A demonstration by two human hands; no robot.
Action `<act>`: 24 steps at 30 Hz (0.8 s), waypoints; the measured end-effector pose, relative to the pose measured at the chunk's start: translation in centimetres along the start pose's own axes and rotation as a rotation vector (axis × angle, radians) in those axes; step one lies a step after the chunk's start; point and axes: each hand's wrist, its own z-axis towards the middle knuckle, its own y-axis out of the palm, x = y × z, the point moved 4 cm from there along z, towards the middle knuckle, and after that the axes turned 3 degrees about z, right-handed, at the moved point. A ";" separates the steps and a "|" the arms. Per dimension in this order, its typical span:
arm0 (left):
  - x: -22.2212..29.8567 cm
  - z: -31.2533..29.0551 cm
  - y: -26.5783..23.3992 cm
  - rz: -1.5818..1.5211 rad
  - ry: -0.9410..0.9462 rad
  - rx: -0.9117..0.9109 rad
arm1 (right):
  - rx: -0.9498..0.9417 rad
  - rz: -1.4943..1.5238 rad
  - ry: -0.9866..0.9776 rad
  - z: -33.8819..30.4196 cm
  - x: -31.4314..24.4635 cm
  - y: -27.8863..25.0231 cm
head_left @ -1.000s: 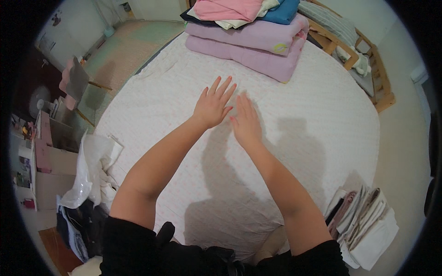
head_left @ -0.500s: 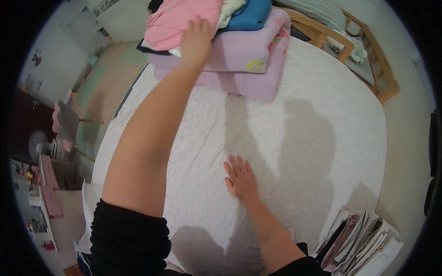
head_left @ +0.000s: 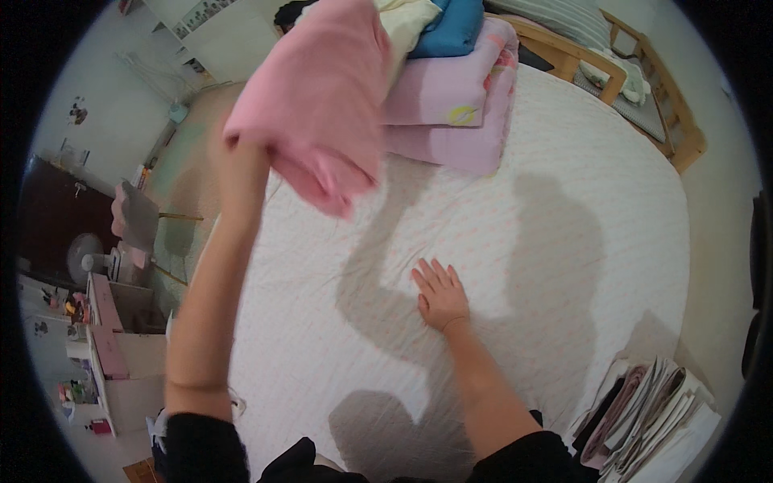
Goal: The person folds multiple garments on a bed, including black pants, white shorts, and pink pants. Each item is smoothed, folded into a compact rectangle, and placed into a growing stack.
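A pink garment (head_left: 318,97), bunched in loose folds, hangs in the air over the far left of the bed. My left hand (head_left: 245,165) grips it by its near left side, and the cloth covers the fingers. My right hand (head_left: 443,296) lies flat on the white quilted bed sheet (head_left: 475,217), fingers spread, with nothing in it. Beyond the raised garment stand folded lilac quilts (head_left: 439,92). On top of them are a cream cloth (head_left: 411,22) and a folded blue cloth (head_left: 449,30).
A row of folded clothes (head_left: 644,423) stands at the bed's near right corner. A wooden bed rail (head_left: 568,56) borders the far right. Left of the bed are a pink-and-grey chair (head_left: 135,217), a fan (head_left: 84,258) and a cluttered desk (head_left: 105,346).
My left hand has taken hold of the pink garment and lifted it off the pile, toward me and to the left. My right hand stays flat on the sheet.
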 end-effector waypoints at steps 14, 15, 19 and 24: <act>-13.5 -37.1 -16.2 0.063 -1.073 -0.171 | 0.100 0.489 0.238 -4.5 1.3 -1.6; -13.0 -35.4 -16.1 0.240 -0.873 -0.064 | 0.022 0.509 0.313 -4.4 1.1 -1.0; -8.6 -31.8 -11.3 0.649 -0.139 -0.530 | -0.060 1.319 0.813 -4.1 -1.0 1.7; -6.3 -32.3 -3.6 0.678 -0.040 -0.955 | -0.013 1.854 0.871 -4.2 -3.8 1.7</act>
